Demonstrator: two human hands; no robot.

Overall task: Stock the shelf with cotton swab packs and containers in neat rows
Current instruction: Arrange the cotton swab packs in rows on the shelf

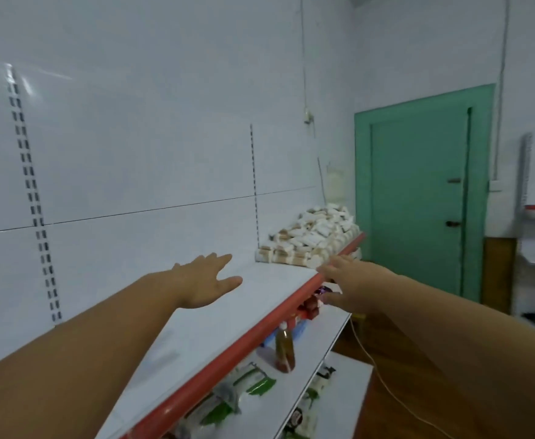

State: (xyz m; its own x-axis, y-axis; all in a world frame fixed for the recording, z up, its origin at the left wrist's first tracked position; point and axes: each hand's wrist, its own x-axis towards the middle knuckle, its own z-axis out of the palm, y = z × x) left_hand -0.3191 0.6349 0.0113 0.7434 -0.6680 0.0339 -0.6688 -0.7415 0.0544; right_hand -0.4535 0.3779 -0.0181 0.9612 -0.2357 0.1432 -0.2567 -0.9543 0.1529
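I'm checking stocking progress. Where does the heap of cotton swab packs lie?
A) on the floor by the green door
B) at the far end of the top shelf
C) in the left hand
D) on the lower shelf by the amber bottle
B: the loose heap of beige-and-white cotton swab packs lies at the far end of the white, red-edged top shelf.
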